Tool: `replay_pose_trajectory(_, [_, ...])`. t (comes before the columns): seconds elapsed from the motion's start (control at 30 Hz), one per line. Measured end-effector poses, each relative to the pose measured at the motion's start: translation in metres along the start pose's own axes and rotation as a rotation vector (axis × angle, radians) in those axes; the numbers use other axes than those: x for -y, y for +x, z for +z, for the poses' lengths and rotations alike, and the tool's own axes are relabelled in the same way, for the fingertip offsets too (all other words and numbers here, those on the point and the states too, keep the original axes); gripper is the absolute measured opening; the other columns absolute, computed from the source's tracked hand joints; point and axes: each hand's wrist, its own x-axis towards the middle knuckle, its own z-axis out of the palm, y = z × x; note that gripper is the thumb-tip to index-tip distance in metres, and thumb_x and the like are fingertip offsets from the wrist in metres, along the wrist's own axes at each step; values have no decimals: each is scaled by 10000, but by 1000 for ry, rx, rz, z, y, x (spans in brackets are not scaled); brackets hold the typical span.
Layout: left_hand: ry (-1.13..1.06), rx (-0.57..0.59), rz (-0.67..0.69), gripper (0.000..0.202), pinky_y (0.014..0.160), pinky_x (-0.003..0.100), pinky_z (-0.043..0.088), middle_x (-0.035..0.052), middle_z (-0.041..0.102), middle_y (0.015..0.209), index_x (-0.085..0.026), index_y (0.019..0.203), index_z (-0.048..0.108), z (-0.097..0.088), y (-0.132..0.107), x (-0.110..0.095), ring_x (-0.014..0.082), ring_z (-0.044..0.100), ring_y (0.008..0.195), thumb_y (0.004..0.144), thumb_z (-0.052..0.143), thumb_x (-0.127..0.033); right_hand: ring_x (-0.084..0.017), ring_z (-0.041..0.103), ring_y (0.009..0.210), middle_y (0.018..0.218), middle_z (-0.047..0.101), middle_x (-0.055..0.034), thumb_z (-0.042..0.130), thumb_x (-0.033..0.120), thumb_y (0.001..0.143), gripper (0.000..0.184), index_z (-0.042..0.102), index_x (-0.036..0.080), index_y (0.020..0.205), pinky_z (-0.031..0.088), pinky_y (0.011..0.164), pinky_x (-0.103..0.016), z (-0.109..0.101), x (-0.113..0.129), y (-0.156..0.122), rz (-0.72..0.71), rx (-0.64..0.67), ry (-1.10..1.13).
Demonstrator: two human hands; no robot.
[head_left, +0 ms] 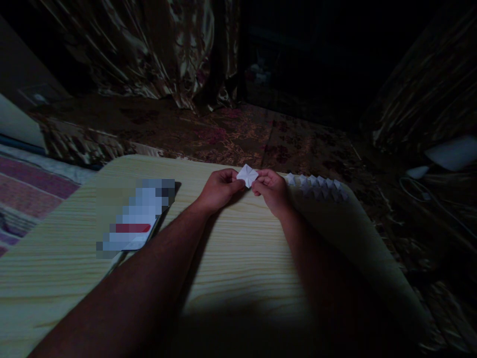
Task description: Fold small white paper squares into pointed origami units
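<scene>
A small white folded paper square (pixel 247 175) with crease lines meeting at its middle is held near the table's far edge, one corner pointing away from me. My left hand (pixel 219 188) pinches its left side between thumb and fingers. On the opposite side, my right hand (pixel 273 189) grips the right corner, fingers curled. To the right of my right hand lie several small white folded paper pieces (pixel 316 181), set out in rows that partly fall in shadow.
The pale wood-grain table (pixel 238 258) has rounded corners. A pixelated flat object (pixel 137 214), perhaps a phone, lies left of my left forearm. Beyond stand a patterned cloth-covered ledge (pixel 223 132) and curtains (pixel 186 49). A white cable (pixel 415 189) hangs at the right.
</scene>
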Motion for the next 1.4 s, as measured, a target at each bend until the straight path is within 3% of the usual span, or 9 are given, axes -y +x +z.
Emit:
replay_pose_trajectory(0.33, [54,29,-30,180,451,200,271,-21,556,583,-139,708,593,-1,-1,-4,67,421,471,680,669,-300,-88,519,504,616,582,50,643,226,651,236,534,193,858,434,477,-213,0,4,-2,-11,-37,4])
replay_pose_trajectory(0.5, [-4,-50,-20,171,457,205,283,-33,536,569,-145,695,583,0,-1,-3,62,404,462,696,655,-300,-89,519,550,641,560,43,645,229,667,164,523,202,773,413,505,-210,7,6,-7,-188,-137,-119])
replay_pose_trajectory(0.6, [-40,-75,-7,193,463,207,293,-38,524,558,-147,670,563,0,0,-3,60,392,462,691,667,-309,-102,525,586,658,574,24,620,255,708,90,561,204,752,425,541,-223,12,6,-11,-225,-138,-244])
replay_pose_trajectory(0.93, [-131,-42,-25,227,469,204,299,-15,571,596,-130,719,612,1,0,-7,65,424,485,674,695,-336,-124,564,597,670,626,-3,630,303,726,136,629,185,792,456,563,-242,13,3,-11,-192,-134,-309])
replay_pose_trajectory(1.13, [-64,13,-27,237,492,206,343,15,619,671,-119,751,622,2,-1,-1,90,493,532,660,695,-325,-122,556,566,624,616,5,600,291,737,112,623,184,716,433,531,-233,12,5,-12,-200,-153,-354])
replay_pose_trajectory(1.4, [-21,30,16,245,557,220,399,42,654,748,-107,799,651,0,0,2,114,541,606,689,678,-324,-122,565,578,660,629,2,613,281,715,110,607,188,772,453,554,-240,13,3,-11,-154,-117,-297])
